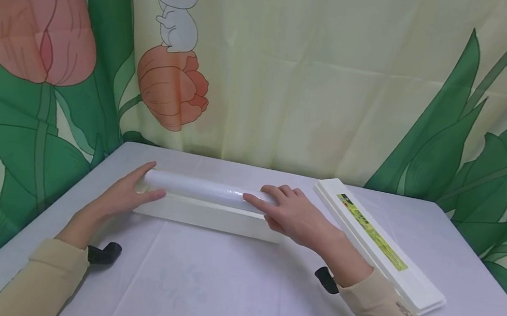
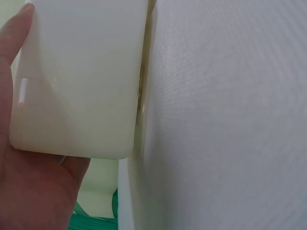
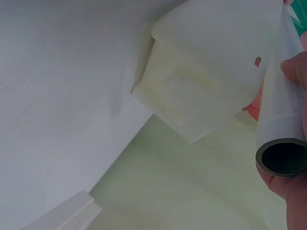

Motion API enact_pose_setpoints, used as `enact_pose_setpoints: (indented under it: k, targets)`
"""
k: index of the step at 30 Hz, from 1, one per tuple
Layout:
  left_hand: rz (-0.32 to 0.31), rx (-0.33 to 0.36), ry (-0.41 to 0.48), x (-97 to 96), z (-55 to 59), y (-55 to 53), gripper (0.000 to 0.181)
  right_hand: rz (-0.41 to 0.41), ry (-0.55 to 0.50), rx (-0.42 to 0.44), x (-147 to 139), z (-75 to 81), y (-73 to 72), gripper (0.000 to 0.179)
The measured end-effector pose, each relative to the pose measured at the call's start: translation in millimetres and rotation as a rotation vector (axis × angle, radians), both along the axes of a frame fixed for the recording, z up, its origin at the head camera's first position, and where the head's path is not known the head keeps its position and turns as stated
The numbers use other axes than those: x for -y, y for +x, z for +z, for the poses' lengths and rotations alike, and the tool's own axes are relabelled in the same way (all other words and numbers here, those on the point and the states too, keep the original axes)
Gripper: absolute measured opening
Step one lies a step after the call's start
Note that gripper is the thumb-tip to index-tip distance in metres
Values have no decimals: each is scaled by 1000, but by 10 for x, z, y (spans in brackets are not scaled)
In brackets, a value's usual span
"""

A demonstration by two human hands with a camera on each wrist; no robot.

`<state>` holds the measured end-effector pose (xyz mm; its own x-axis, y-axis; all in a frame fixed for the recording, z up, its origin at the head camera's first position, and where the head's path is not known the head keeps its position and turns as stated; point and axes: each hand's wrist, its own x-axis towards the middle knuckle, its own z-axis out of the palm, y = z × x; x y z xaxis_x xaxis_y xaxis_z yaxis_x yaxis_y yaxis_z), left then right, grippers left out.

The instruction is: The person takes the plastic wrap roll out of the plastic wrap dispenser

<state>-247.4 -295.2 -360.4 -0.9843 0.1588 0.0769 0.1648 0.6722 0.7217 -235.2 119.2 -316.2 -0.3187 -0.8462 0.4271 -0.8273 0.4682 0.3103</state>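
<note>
A roll of clear plastic film (image 1: pixel 203 189) lies along the top of a long white box (image 1: pixel 209 219). My left hand (image 1: pixel 122 195) holds the box's left end, its thumb on the top front edge and its fingers behind. The left wrist view shows that thumb against the white box wall (image 2: pixel 81 86). With my right hand (image 1: pixel 296 216) I grip the right end of the roll, index finger along its top. In the right wrist view the film roll (image 3: pixel 283 110) shows its dark hollow core and stands above the box's end (image 3: pixel 172 91).
A long white lid-like piece (image 1: pixel 379 245) with a yellow-green label lies slantwise at the right of the table (image 1: pixel 210 288). Behind the table hangs a curtain (image 1: pixel 290 79) printed with tulips and a rabbit.
</note>
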Motion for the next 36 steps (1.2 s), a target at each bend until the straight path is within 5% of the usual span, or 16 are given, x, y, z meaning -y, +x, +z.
enact_pose_setpoints:
  k: [22,36]
  targets:
    - [6,-8,-34,-15,38,-4,100,-62,-130,-44,-307,-127,61,63]
    - [14,18,-35,-39,41,15,101,-135,-183,22,-466,-193,148,68]
